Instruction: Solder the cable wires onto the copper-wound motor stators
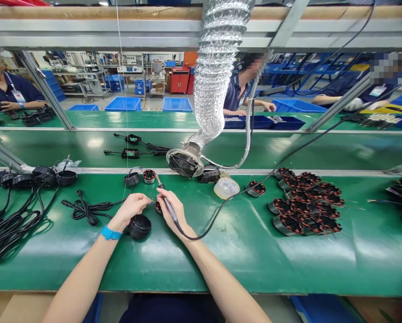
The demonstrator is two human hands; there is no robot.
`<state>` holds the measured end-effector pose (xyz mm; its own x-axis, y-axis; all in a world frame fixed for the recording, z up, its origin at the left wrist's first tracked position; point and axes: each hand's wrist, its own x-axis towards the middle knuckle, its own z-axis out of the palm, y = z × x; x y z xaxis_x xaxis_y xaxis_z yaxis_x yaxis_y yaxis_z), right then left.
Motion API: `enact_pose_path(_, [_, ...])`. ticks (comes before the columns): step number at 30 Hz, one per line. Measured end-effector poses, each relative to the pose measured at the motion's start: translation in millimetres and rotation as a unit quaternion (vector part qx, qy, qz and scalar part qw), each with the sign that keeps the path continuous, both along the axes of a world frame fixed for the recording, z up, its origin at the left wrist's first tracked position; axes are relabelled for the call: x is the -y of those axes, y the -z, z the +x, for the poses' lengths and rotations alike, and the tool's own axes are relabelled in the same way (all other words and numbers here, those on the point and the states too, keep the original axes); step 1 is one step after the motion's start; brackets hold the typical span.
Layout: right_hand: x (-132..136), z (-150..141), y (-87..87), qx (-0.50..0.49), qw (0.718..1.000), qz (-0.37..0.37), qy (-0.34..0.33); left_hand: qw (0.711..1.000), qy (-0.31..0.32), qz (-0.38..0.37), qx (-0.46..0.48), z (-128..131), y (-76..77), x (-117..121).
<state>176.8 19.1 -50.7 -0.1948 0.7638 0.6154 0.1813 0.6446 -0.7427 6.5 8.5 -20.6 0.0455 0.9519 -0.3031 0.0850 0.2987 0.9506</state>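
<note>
My right hand [172,208] is closed around a soldering iron [169,204], whose tip points up and away from me. Partly hidden behind that hand is a motor stator [158,207] with copper windings. My left hand [133,208], wearing a blue wristband [111,233], pinches thin coloured wires [152,201] beside the stator. Below the left fingers lies a round black housing [140,226]. Farther back are another stator [149,176] and a small black cup-shaped housing [131,179]. A coiled black cable [89,208] lies left of my left hand.
A fume extractor fan [185,162] hangs from a foil duct [214,67] ahead. Many stators [305,202] sit at right, near a lone stator [255,188] and a round container [227,187]. Black housings with cables [24,180] lie at left. Co-workers sit across the bench.
</note>
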Motion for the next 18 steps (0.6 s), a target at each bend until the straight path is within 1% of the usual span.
enact_pose_path(3, [5, 7, -1.5, -0.045, 0.997, -0.052, 0.039, 1.000, 0.007, -0.019, 0.001, -2, 0.6, -1])
enact_pose_path(6, [10, 14, -1.8, -0.083, 0.992, -0.076, 0.065, 0.999, 0.013, -0.034, 0.006, -3, -0.1, -1])
enact_pose_path(8, [13, 17, -2.2, -0.087, 0.991, -0.071, 0.074, 0.999, 0.017, -0.041, 0.012, -3, -0.5, -1])
enact_pose_path(13, [18, 17, -4.9, -0.050, 0.995, -0.016, 0.080, 0.999, 0.023, -0.036, 0.020, -2, -1.7, -1])
enact_pose_path(18, [19, 17, -5.6, -0.029, 0.996, 0.000, 0.085, 0.999, 0.021, -0.038, 0.025, -1, -3.5, 0])
